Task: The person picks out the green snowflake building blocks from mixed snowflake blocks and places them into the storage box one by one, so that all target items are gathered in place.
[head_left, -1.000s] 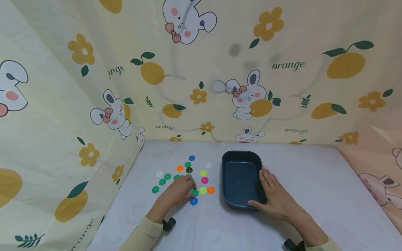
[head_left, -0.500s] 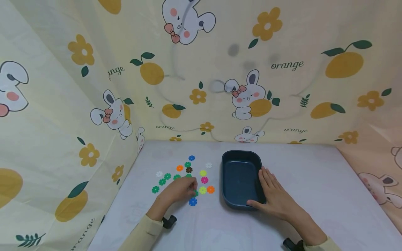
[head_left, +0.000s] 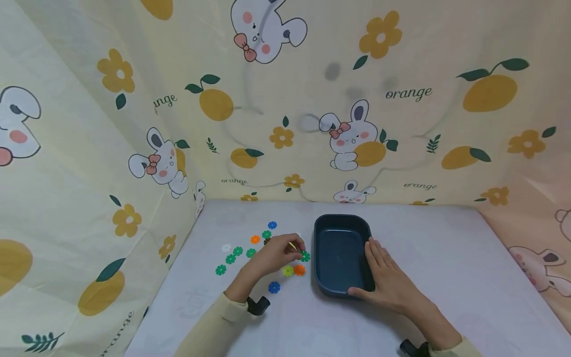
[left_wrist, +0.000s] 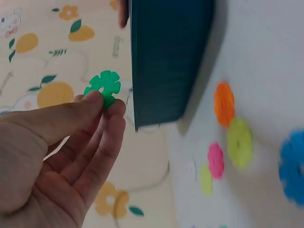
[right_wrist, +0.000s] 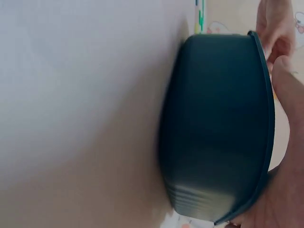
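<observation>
A green flower-shaped plastic disc (left_wrist: 108, 85) is pinched between the thumb and fingers of my left hand (head_left: 273, 257). The disc hangs above the table, just left of a dark blue rectangular box (head_left: 342, 263). My right hand (head_left: 394, 285) rests along the box's right side, fingers straight and thumb over the near right rim. Below the left hand lie a yellow-green disc (head_left: 288, 270) and an orange disc (head_left: 300, 269). A pink disc (left_wrist: 216, 160) also shows in the left wrist view. The left hand hides some discs in the head view.
More discs lie flat on the white table (head_left: 446, 277): a blue one (head_left: 274, 287) nearer me, a white one (head_left: 226, 247) and several green ones at left. A printed cloth (head_left: 267, 163) stands behind the table and at its sides.
My left hand has picked up the green disc near the blue one and moved right and slightly away from me, toward the box. The right hand has hardly moved.
</observation>
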`<state>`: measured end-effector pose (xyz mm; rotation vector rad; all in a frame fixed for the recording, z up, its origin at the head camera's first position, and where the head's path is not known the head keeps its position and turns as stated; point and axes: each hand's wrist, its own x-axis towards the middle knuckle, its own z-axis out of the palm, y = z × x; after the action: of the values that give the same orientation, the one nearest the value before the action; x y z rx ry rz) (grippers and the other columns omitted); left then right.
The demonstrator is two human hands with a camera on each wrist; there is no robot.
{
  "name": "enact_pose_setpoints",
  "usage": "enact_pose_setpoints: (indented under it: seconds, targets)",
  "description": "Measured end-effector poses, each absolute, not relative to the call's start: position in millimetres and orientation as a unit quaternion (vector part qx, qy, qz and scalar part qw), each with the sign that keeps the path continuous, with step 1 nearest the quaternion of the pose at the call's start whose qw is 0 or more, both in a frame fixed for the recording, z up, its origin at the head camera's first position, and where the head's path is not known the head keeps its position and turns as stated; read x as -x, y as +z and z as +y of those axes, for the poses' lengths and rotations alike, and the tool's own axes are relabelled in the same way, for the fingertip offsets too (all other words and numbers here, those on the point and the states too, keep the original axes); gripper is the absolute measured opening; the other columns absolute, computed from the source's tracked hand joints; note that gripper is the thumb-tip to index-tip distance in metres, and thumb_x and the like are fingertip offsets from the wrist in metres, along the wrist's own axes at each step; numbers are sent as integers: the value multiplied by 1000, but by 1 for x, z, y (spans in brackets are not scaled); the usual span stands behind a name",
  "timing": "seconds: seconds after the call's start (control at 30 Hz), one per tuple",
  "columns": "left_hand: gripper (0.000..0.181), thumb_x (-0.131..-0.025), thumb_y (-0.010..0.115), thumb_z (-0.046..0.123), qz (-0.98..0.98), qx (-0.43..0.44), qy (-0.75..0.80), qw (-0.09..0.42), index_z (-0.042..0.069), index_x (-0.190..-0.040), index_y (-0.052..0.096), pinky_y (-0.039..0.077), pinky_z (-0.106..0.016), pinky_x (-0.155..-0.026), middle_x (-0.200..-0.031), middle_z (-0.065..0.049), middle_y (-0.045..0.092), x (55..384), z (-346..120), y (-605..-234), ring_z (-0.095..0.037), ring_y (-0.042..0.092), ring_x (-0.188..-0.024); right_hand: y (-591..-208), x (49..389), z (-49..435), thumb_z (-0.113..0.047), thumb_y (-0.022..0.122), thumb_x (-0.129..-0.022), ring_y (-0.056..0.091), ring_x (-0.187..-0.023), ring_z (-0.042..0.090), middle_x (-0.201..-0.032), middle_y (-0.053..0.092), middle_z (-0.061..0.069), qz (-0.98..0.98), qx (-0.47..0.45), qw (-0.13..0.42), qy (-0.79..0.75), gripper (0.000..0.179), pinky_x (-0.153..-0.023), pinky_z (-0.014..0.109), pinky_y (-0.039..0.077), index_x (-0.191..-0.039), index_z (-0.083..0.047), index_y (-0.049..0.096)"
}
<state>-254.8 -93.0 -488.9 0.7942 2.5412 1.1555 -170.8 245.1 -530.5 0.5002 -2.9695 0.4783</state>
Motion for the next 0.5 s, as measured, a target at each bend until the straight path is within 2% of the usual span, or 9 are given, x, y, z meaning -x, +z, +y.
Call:
enact_pose_setpoints:
  seconds: [0.27,0.5]
  targets:
    - [13,-102,75,10,851,-328,390,127,16,-113,71,56,-20,-88,-108,7,72,262,-50,-487,-3,66,-96,-531,170,244,-83,68,-83,15,-163,45,-175,14,29,-975,-157,46,147,134,-128,62,21,-166,10,19]
    - [13,-101,76,11,845,-357,369,151,16,-112,72,54,-17,-82,-105,3,74,272,-16,-495,0,63,-88,-532,171,244,-83,68,-84,15,-163,45,-175,14,28,-976,-153,39,147,133,-129,60,20,-166,10,20]
